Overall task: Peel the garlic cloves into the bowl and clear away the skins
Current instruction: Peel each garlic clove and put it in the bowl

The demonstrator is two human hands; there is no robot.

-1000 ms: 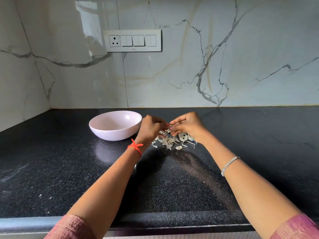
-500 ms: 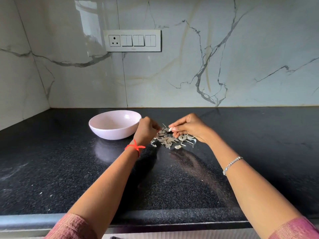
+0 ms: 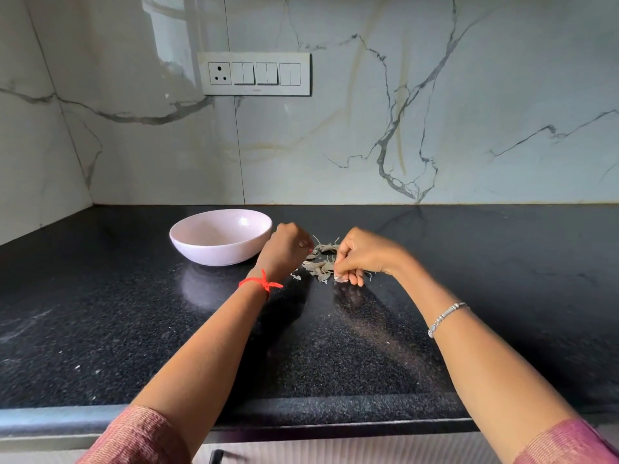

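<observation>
Sitting toward the back of the black counter [image 3: 134,329], the pale pink bowl [image 3: 217,254] is serving as the reference. No peeled clove is showing inside it, though its near wall is hiding the bottom.

- Left hand [image 3: 288,249]: hovering just right of the bowl, fingers curled into a fist. Whether anything is lying inside it cannot be told.
- Skins [image 3: 318,265]: lying in a loose heap right of the bowl, between the two hands, with a few scraps straying toward the person.
- Right hand [image 3: 365,259]: working on the side of the heap away from the bowl. Its fingertips [image 3: 351,279] are pointing down and pinching a pale piece [image 3: 341,278] low over the counter. The piece is too small to tell clove from skin.

Risks, as judged:
- The papery skins are likely weighing almost nothing, so a quick sweep of either wrist is liable to scatter them across the dark surface.
- A peeled clove is probably turning slippery, and a loose pinch could drop it into the heap instead of the bowl.
- With the left hand this close to the rim, a careless nudge may be sending skins in among the cloves.
</observation>
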